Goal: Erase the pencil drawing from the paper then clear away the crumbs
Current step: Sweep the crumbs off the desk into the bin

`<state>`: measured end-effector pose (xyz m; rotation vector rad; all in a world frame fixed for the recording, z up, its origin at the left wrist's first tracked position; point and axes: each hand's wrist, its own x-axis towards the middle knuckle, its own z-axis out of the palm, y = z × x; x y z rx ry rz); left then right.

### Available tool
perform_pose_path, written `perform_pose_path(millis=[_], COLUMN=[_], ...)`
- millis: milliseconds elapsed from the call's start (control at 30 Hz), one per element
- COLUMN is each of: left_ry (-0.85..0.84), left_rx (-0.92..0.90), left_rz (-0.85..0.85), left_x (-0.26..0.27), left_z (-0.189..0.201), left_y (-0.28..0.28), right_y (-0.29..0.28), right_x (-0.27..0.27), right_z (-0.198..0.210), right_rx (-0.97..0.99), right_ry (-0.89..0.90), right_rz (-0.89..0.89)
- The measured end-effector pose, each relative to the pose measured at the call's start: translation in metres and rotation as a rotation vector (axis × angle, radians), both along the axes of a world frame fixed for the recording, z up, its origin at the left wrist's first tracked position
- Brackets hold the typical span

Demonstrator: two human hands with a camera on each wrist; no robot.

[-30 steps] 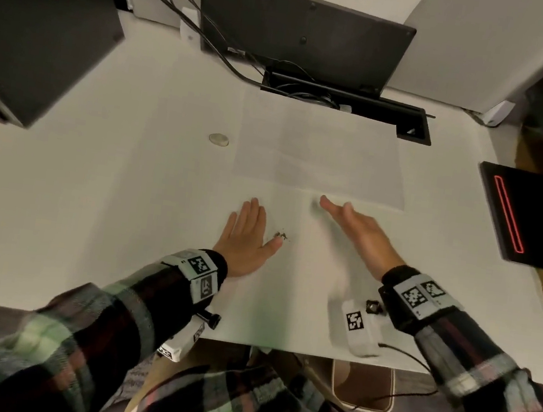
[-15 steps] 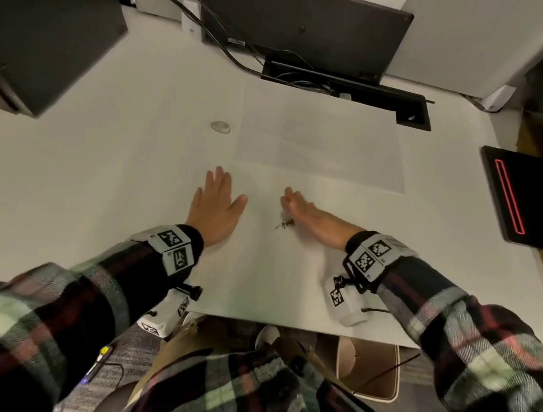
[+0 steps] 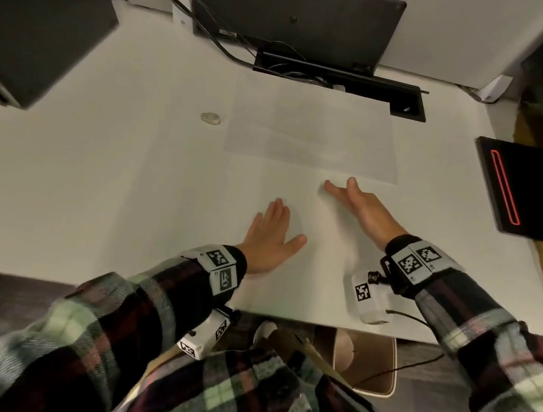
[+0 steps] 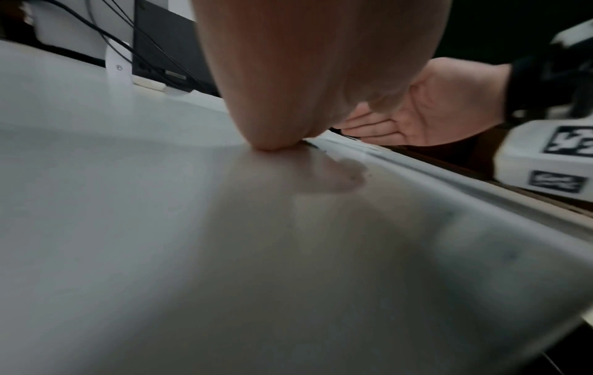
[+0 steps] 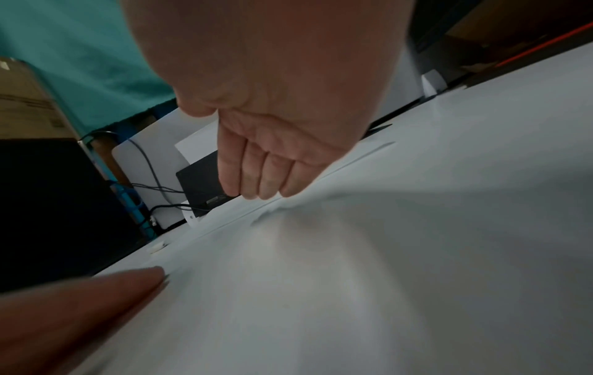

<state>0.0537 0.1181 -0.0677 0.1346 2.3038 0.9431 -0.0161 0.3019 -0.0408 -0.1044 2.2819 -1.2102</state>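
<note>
The white paper (image 3: 314, 128) lies flat at the middle of the white desk (image 3: 93, 182), and I make out no drawing on it. A small pale eraser (image 3: 210, 118) sits just left of the paper. My left hand (image 3: 271, 237) rests flat, palm down, on the desk below the paper. My right hand (image 3: 356, 205) stands on its edge with straight fingers, just short of the paper's near edge. In the left wrist view, tiny dark specks (image 4: 354, 177) lie on the desk near my left hand (image 4: 304, 76). In the right wrist view, my right hand's fingers (image 5: 266, 177) hang straight and hold nothing.
A dark monitor back (image 3: 289, 11) and a cable slot (image 3: 341, 83) stand behind the paper. A black box (image 3: 36, 12) is at the far left, and a black device with a red line (image 3: 534, 192) at the right. A bin (image 3: 366, 363) sits below the desk's front edge.
My right hand had swept left toward the left hand and has now swung back right, up near the paper's edge. The dark crumb clump between the hands is no longer visible.
</note>
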Motion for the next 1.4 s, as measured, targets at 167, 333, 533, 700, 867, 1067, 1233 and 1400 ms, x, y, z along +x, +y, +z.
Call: perform_pose_path(millis=[167,333,533,700,867,1067,1233,1400], left_ry=[0.132,0.201,0.063,0.078,0.052,0.081,0.309,0.391], left_rx=[0.257,-0.271,-0.334,-0.176,0.172,0.149,0.314,0.003], left_rz=[0.336,0.493,0.300,0.058,0.078,0.242,0.601,0.724], left_x=[0.003,-0.007,0.002,0.004,0.002,-0.003,-0.010,-0.020], left_z=[0.009,-0.006,-0.011,-0.009,0.005,-0.002,0.009,0.002], left_y=[-0.023,-0.072,-0.048,-0.010,-0.025,-0.087,-0.118,-0.179], right_y=[-0.028,-0.047,-0.037,-0.003,-0.020,-0.058,-0.089,-0.182], right_x=[-0.017,0.002,0.034,0.022,0.018,0.047,0.026,0.041], right_z=[0.000,-0.012,-0.014,-0.004,-0.002,-0.006,0.017,-0.012], right_rx=[0.100,0.230,-0.075,-0.089,0.085,0.026,0.079,0.485], right_ry=[-0.076,-0.065,-0.110,0.002,-0.048,-0.068,0.163,0.294], right_rz=[0.137,0.466,0.210,-0.124,-0.081,0.118,0.107,0.734])
